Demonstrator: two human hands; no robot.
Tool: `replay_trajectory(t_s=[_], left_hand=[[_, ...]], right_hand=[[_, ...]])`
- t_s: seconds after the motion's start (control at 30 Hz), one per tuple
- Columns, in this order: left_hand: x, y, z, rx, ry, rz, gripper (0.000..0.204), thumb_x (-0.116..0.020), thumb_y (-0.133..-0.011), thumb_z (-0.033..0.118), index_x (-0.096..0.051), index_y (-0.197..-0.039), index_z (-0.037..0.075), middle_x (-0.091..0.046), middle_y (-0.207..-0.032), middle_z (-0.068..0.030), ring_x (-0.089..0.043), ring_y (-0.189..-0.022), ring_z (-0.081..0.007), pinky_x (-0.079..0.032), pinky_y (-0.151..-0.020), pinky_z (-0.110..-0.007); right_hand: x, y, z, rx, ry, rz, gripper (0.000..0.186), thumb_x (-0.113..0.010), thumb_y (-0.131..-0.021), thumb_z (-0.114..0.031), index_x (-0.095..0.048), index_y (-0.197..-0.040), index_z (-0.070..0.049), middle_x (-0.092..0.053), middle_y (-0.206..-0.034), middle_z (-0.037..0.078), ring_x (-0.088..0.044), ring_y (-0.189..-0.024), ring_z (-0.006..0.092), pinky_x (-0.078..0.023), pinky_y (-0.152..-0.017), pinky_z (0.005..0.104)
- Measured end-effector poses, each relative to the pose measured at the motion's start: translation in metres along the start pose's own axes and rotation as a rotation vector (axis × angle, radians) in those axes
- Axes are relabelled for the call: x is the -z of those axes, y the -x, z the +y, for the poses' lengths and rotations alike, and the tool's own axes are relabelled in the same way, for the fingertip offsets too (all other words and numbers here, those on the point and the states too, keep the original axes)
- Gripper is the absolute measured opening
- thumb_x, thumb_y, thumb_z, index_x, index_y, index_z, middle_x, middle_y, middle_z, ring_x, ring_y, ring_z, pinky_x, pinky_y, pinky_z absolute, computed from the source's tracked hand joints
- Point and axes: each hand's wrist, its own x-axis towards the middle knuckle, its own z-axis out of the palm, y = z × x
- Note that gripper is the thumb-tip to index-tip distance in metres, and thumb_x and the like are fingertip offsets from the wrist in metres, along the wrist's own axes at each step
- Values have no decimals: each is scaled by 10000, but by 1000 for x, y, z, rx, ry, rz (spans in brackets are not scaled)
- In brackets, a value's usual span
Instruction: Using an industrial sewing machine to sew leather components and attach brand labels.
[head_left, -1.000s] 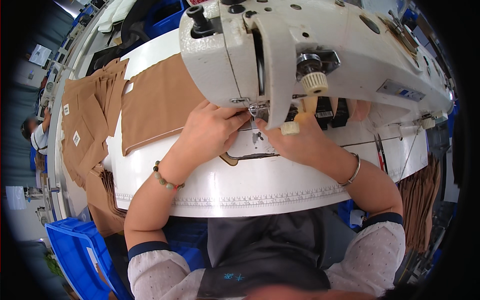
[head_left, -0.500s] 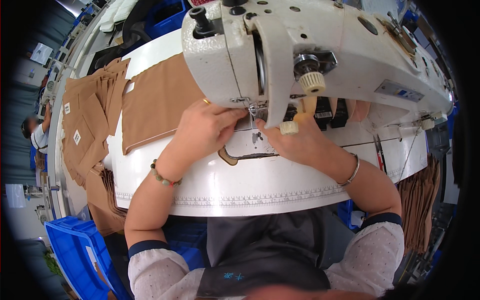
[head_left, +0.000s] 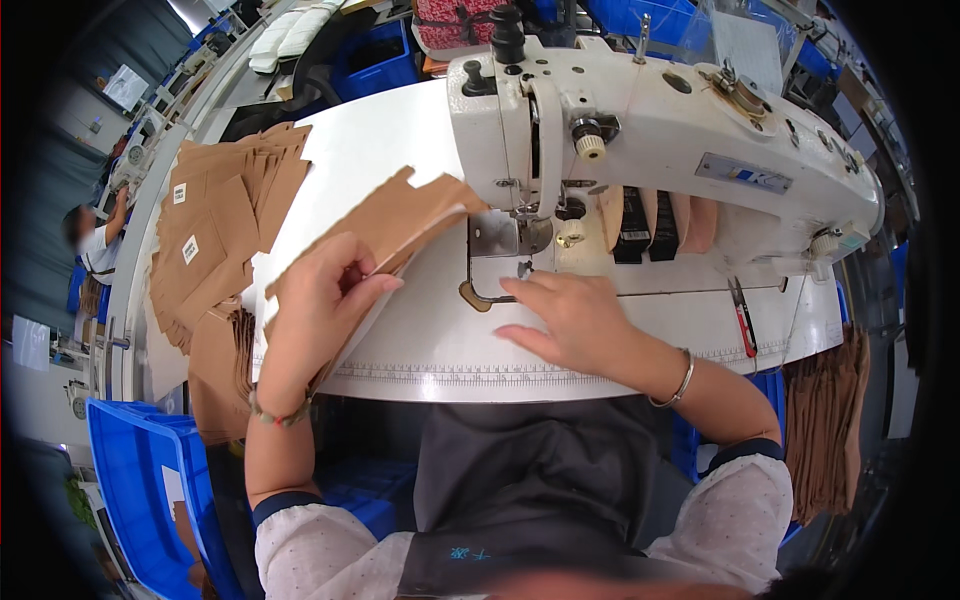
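Observation:
My left hand (head_left: 335, 295) pinches the near edge of a brown fabric panel (head_left: 385, 225) between thumb and fingers. The panel is tilted and partly folded, and a pale strip shows along its edge. Its far right corner reaches close to the needle area of the white sewing machine (head_left: 640, 125). Apart from the cloth, my right hand (head_left: 570, 320) hovers over the white table (head_left: 430, 360), just in front of the presser foot. Its thumb and fingers are spread with nothing between them.
Brown fabric pieces (head_left: 215, 215) lie piled at the left. Red-handled snips (head_left: 744, 320) rest right of my right hand. Black and pink strips (head_left: 660, 225) stand under the machine arm. A blue bin (head_left: 150, 480) is at lower left; brown cloths (head_left: 825, 420) hang at right. Another person (head_left: 98, 240) sits far left.
The brown panel has come away from under the needle, lifted and turned by my left hand toward the left and nearer. My right hand has drawn back from the needle and opened.

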Motion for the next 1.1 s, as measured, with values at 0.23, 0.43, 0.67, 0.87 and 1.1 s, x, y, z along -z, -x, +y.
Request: replay_trajectory(t_s=[0.23, 0.43, 0.67, 0.87, 1.1], left_hand=[[44, 53, 81, -395, -239, 316, 333, -918, -668, 249, -655, -729, 54, -578, -664, -28, -569, -565, -141, -436, -505, -282], [-1, 63, 71, -515, 213, 74, 237, -910, -702, 197, -742, -804, 64, -635, -687, -20, -592, -573, -134, -448, -515, -267], [1, 64, 54, -226, 319, 86, 122, -872, -767, 83, -766, -807, 37, -607, -637, -17, -534, -559, -77, -414, -529, -246], [61, 74, 14, -299, -92, 299, 138, -884, -731, 103, -791, -822, 55, -583, -611, -36, -542, -523, -126, -412, -495, -279], [11, 78, -34, -136, -131, -387, 303, -882, -740, 231, -771, -941, 34, -652, -745, -84, -607, -627, -207, -481, -584, -323]], right_hand=[[-7, 0, -72, -133, -794, 233, 1356, -878, -723, -543, -9, -1601, 18, -395, -1509, 310, -564, -1279, 428, -565, -922, 417], [9, 4, -116, 53, -1388, 235, 839, -894, -789, -366, -485, -1423, 5, -593, -1297, 144, -580, -1200, 225, -549, -885, 366], [3, 25, -85, -280, -1136, 190, 286, -576, -1014, -100, -591, -1267, 33, -706, -1080, 99, -667, -944, 171, -531, -870, 335], [27, 65, -30, 2, -288, 308, 443, -590, -863, -5, -616, -1306, 4, -606, -1410, 180, -714, -909, 299, -568, -808, 357], [-27, 104, -62, 86, 137, 172, 445, -700, -811, -147, -660, -1239, -31, -575, -1451, 154, -606, -590, 147, -511, -536, 272]])
